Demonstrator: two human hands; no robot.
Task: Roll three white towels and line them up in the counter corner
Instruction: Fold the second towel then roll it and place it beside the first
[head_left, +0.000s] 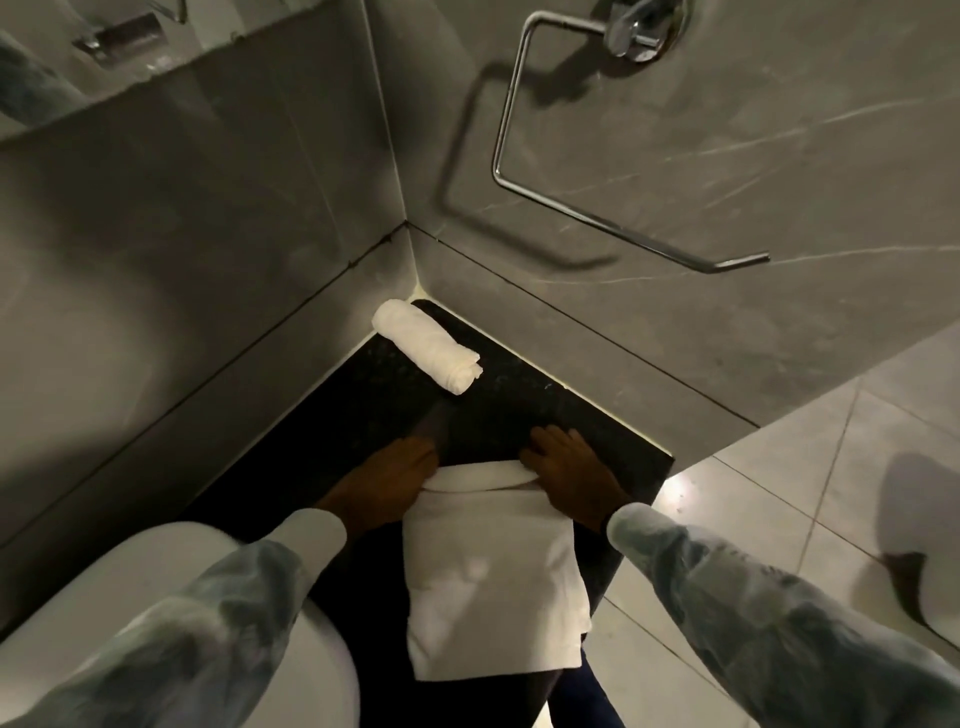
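- Rolled white cloth towel is lying in the far corner of the black speckled stone counter.
- Flat white towel is overhanging the counter's near edge, its far end partly rolled.
- Right hand is pressing the roll's end with fingers straight.
- Left hand is touching the opposite end; it is blurred, so its grip cannot be told.

Left hand fingertips motion-blurred; basin cut off at bottom edge.

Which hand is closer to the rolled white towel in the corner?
Left. The left hand is directly before the rolled white towel; the right hand is farther, off rightward.
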